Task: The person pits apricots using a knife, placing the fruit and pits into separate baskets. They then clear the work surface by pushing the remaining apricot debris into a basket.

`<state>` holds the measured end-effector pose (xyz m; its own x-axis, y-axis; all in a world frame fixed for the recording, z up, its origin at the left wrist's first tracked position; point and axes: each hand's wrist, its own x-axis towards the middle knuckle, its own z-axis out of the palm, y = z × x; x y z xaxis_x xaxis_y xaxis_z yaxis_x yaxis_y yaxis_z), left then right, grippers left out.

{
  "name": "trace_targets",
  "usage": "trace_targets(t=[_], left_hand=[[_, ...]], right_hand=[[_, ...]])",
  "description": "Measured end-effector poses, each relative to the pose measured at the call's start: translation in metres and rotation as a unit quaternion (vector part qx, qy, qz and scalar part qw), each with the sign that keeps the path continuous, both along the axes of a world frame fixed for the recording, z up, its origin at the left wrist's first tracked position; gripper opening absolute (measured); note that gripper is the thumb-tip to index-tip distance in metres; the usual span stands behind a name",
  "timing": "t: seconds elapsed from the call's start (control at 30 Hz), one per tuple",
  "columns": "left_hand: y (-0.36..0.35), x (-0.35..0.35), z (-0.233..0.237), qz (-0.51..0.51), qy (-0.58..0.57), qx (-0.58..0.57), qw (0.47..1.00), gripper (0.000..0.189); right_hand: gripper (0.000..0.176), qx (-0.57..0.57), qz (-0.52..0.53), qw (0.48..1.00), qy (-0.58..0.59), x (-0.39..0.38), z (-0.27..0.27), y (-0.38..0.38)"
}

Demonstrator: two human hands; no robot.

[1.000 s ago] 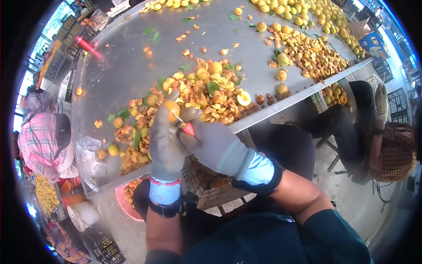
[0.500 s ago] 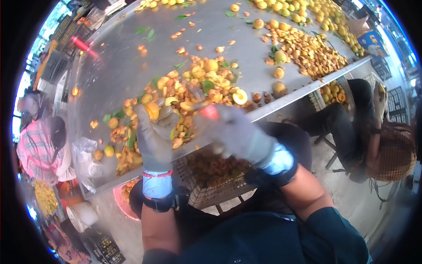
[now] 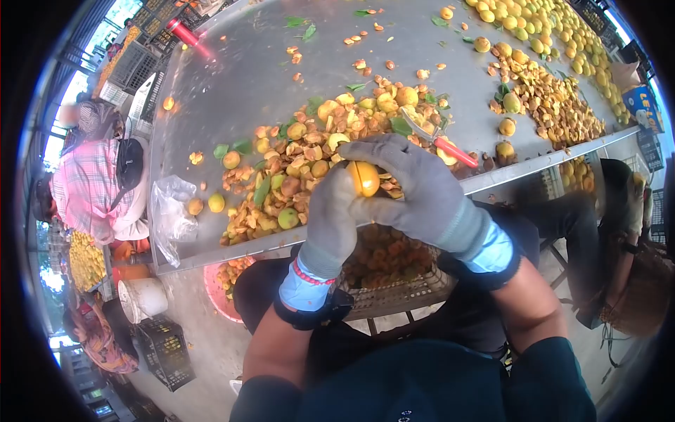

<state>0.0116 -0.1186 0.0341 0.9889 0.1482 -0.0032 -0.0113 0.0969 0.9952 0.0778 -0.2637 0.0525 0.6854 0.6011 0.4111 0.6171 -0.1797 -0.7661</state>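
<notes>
My left hand (image 3: pixel 333 211), in a grey glove, is closed around a yellow stone fruit (image 3: pixel 364 179) with a cut line in its skin. My right hand (image 3: pixel 423 184), gloved too, curls over the same fruit from the other side, fingers above and thumb below. Just beyond my right hand, a knife with a red handle (image 3: pixel 455 152) and a curved blade lies on the heap. The heap of cut fruit pieces (image 3: pixel 295 165), with whole fruits and green leaves mixed in, spreads over the metal table (image 3: pixel 239 105) beyond both hands.
Below the table edge stands a crate of fruit pieces (image 3: pixel 394 261), beside a pink basin (image 3: pixel 219 292). A clear plastic bag (image 3: pixel 174 214) lies at the table's left corner. Other people sit left, one in a pink checked shirt (image 3: pixel 88 179), and right. Whole yellow fruits (image 3: pixel 541 24) lie far right.
The knife has left my right hand and now lies on the heap. Both hands have come together around the fruit. My view has shifted, moving the scene rightward.
</notes>
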Motion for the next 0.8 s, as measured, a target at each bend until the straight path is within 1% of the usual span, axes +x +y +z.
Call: trace_targets(t=[0.03,0.07,0.1,0.17,0.2,0.23,0.3,0.33,0.4,0.43,0.5,0.53,0.57,0.6,0.63,0.67,0.7,0.73,0.77,0.8], left_hand=[[-0.003,-0.002,0.004,0.02,0.073,-0.133,0.988,0.058],[0.007,-0.001,0.004,-0.05,0.036,-0.099,0.993,0.049],[0.015,0.0,0.006,-0.045,0.037,-0.099,0.993,0.049],[0.022,0.0,0.013,-0.1,0.088,0.053,0.99,0.041],[0.017,0.0,0.022,-0.069,0.137,0.048,0.987,0.038],[0.015,-0.001,0.023,-0.068,0.138,0.046,0.987,0.038],[0.014,-0.004,0.022,-0.046,0.129,-0.017,0.99,0.038],[0.012,-0.005,0.019,-0.045,0.132,-0.016,0.99,0.038],[0.008,-0.005,0.012,-0.016,0.122,0.0,0.992,0.045],[0.005,-0.005,0.012,-0.016,0.125,-0.001,0.992,0.045],[0.0,-0.005,0.015,0.017,0.099,-0.081,0.992,0.043],[0.0,-0.004,0.012,0.019,0.103,-0.08,0.991,0.043],[0.0,-0.004,0.008,0.019,0.032,0.041,0.998,0.043],[0.0,-0.003,0.005,0.019,-0.042,0.16,0.986,0.043],[0.001,-0.002,0.003,0.019,-0.042,0.16,0.986,0.043],[0.003,-0.002,0.001,0.017,0.006,0.126,0.992,0.043],[0.006,-0.003,-0.001,0.015,0.055,0.092,0.994,0.043],[0.011,-0.002,-0.005,0.014,0.056,0.092,0.994,0.043],[0.017,-0.001,-0.011,-0.01,0.043,0.045,0.998,0.043],[0.018,0.001,-0.01,-0.034,0.029,-0.002,0.999,0.042]], right_hand=[[0.059,-0.025,0.01,0.999,0.018,0.0,-0.003,0.004],[0.061,-0.001,0.006,1.0,0.011,0.0,-0.006,0.005],[0.061,-0.001,0.01,1.0,0.013,-0.001,-0.006,0.006],[0.063,-0.079,-0.009,0.993,-0.09,-0.003,-0.005,0.004],[0.063,-0.073,-0.018,0.99,-0.116,-0.003,-0.007,0.006],[0.063,-0.075,-0.017,0.99,-0.115,-0.005,-0.004,0.006],[0.055,-0.121,-0.036,0.991,-0.033,-0.011,0.006,0.006],[0.055,-0.121,-0.035,0.992,-0.031,-0.011,0.003,0.008],[0.052,-0.029,-0.029,0.999,0.017,-0.011,-0.006,0.011],[0.052,-0.03,-0.028,0.999,0.02,-0.012,-0.009,0.012],[0.055,0.006,-0.038,0.999,0.038,-0.015,-0.016,0.015],[0.055,0.007,-0.037,0.998,0.042,-0.015,-0.021,0.016],[0.051,0.036,-0.035,0.999,0.019,-0.014,-0.026,0.017],[0.047,0.066,-0.033,0.997,-0.005,-0.013,-0.029,0.017],[0.047,0.065,-0.033,0.997,-0.005,-0.015,-0.027,0.016],[0.044,0.169,0.023,0.962,0.216,-0.019,-0.025,0.015],[0.041,0.261,0.077,0.864,0.423,-0.021,-0.024,0.014],[0.042,0.298,0.101,0.841,0.44,-0.02,-0.027,0.014],[0.042,0.298,0.1,0.841,0.44,-0.021,-0.031,0.014],[0.044,0.323,0.096,0.821,0.462,-0.021,-0.034,0.013]])
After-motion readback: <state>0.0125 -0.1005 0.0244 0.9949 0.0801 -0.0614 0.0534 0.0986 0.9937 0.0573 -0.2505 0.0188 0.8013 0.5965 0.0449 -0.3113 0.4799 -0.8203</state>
